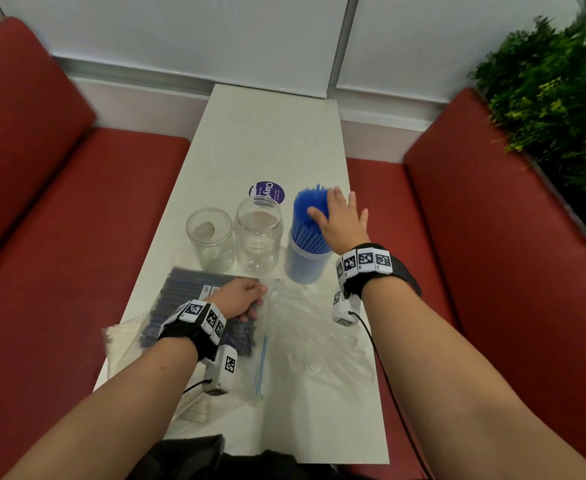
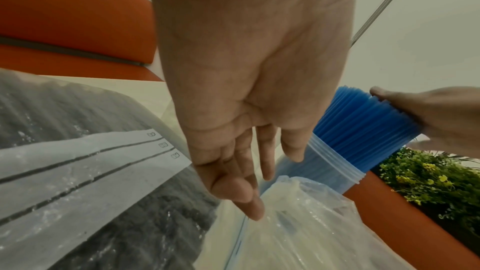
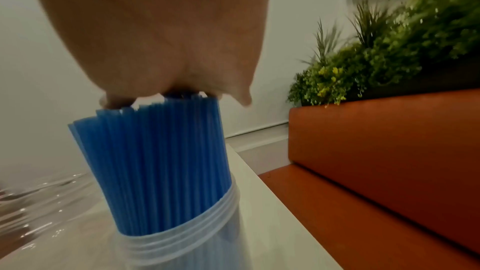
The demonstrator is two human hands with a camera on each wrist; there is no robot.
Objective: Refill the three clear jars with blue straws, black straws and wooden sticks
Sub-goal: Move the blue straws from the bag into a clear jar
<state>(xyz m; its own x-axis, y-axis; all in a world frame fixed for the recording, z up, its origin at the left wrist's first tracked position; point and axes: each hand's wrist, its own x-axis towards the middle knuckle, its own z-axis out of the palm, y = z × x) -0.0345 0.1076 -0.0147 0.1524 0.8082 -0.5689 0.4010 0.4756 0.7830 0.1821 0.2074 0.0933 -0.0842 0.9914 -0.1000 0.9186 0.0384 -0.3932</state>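
Three clear jars stand in a row mid-table. The left jar (image 1: pixel 210 239) and middle jar (image 1: pixel 259 233) hold no straws. The right jar (image 1: pixel 303 263) (image 3: pixel 182 243) is packed with blue straws (image 1: pixel 307 220) (image 2: pixel 363 128) (image 3: pixel 155 151). My right hand (image 1: pixel 341 218) (image 3: pixel 155 38) (image 2: pixel 436 114) lies flat on the straw tops, fingers spread. My left hand (image 1: pixel 244 299) (image 2: pixel 259 182) hovers with relaxed fingers over the right edge of a bag of black straws (image 1: pixel 184 306) (image 2: pixel 78 171) and holds nothing. A bag of wooden sticks (image 1: pixel 121 344) lies partly under that bag.
A crumpled clear plastic bag (image 1: pixel 312 330) (image 2: pixel 298 223) lies in front of the blue-straw jar. A round purple sticker (image 1: pixel 267 192) sits behind the jars. Red benches (image 1: pixel 76 202) flank the narrow white table (image 1: pixel 267 133); a planter of greenery (image 1: pixel 554 98) tops the right bench.
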